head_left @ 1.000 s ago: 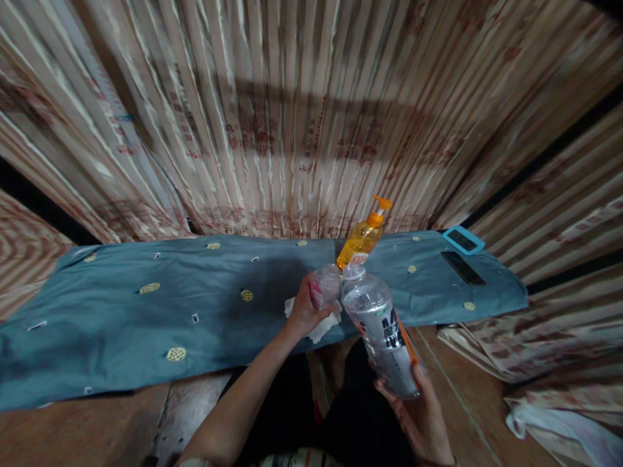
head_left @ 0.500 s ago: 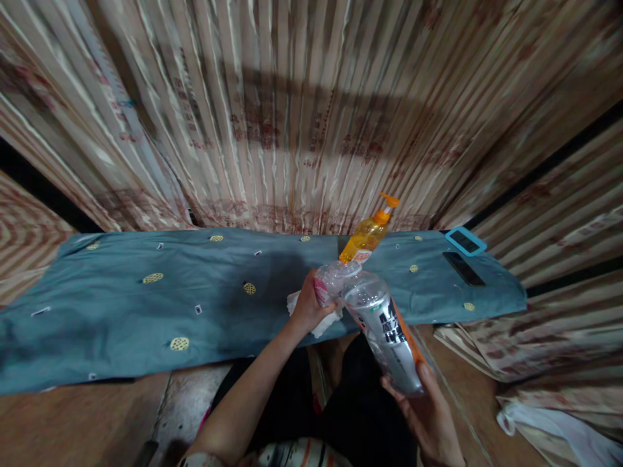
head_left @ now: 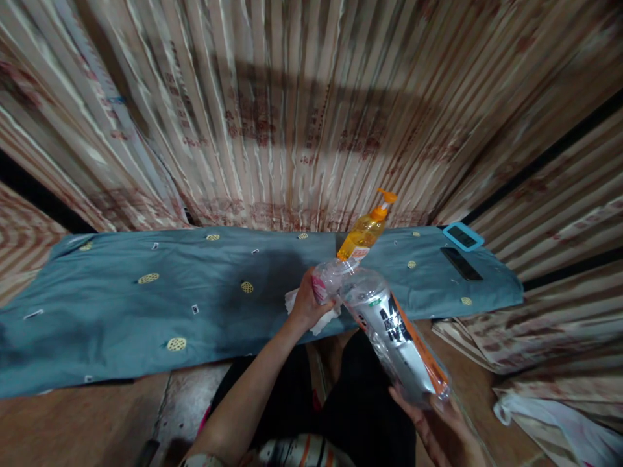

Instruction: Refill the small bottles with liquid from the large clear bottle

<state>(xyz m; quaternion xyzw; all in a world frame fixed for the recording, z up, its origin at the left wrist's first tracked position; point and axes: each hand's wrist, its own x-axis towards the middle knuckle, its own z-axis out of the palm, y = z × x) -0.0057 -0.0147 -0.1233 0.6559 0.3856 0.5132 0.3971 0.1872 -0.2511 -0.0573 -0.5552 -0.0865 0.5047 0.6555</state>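
My left hand (head_left: 307, 306) is closed around a small clear plastic container with a pink print (head_left: 327, 283), whose exact kind I cannot tell. A large clear plastic bottle with a silver and orange label (head_left: 396, 331) lies at a slant, its upper end meeting the container; whether they touch is unclear. My right hand (head_left: 438, 425) grips this bottle near its base, palm partly hidden. Just beyond the container stands an orange pump bottle (head_left: 363, 235) of yellow liquid. A white tissue (head_left: 324, 323) lies under my left hand.
The narrow table has a blue-green patterned cloth (head_left: 107, 305). At its right end are a blue-framed device with a dark screen (head_left: 463, 236) and a dark phone (head_left: 461, 264). Curtains (head_left: 292, 117) hang close behind and at the sides. A white bag (head_left: 559, 421) hangs low at right.
My right hand has shifted down and right towards the bottle's base, and the bottle's lower end has swung right, showing more orange label. My left hand keeps its hold on the container.
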